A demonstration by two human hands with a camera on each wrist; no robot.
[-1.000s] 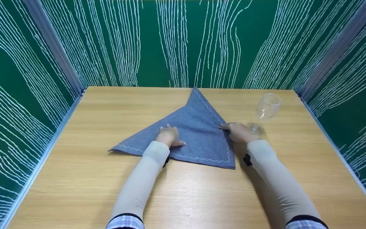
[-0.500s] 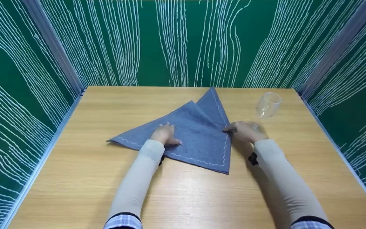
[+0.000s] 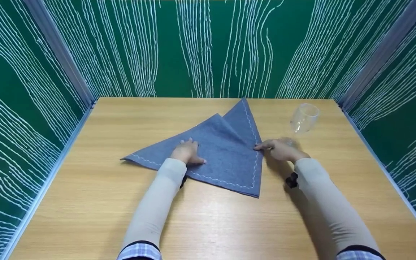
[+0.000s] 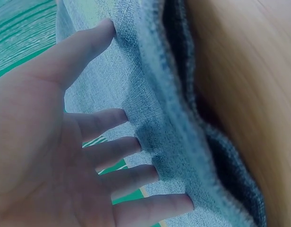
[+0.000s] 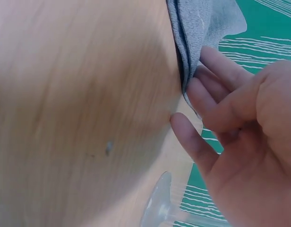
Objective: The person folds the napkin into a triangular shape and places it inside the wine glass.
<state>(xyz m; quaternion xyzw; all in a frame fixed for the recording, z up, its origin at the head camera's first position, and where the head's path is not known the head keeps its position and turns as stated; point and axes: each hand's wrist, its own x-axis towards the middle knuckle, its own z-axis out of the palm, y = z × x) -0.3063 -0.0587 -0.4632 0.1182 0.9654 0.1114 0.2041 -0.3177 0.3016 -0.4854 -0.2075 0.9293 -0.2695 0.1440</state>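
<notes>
A grey-blue cloth napkin (image 3: 226, 159) with pale wavy stitching along its border lies folded on the table, one layer's corner pointing to the back. My left hand (image 3: 187, 151) rests on its left half, fingers spread and fairly straight; in the left wrist view the hand (image 4: 55, 142) shows its fingertips and thumb against the cloth (image 4: 150, 118). At the right border my right hand (image 3: 278, 148) holds the edge between thumb and fingers. The right wrist view shows the thumb of that hand (image 5: 249, 137) at the layered edge of the cloth (image 5: 192, 33).
A clear stemmed glass (image 3: 304, 118) stands just behind my right hand, its foot partly hidden there; the right wrist view shows its foot (image 5: 157, 203) near the fingers. The wooden table (image 3: 208, 227) is bounded by green, white-streaked walls (image 3: 172, 50) at the back and sides.
The napkin has turned slightly: its back corner shifted right and its front right corner moved left and nearer. Both hands shifted slightly, the left leftward, the right rightward. Little moved in the last half second.
</notes>
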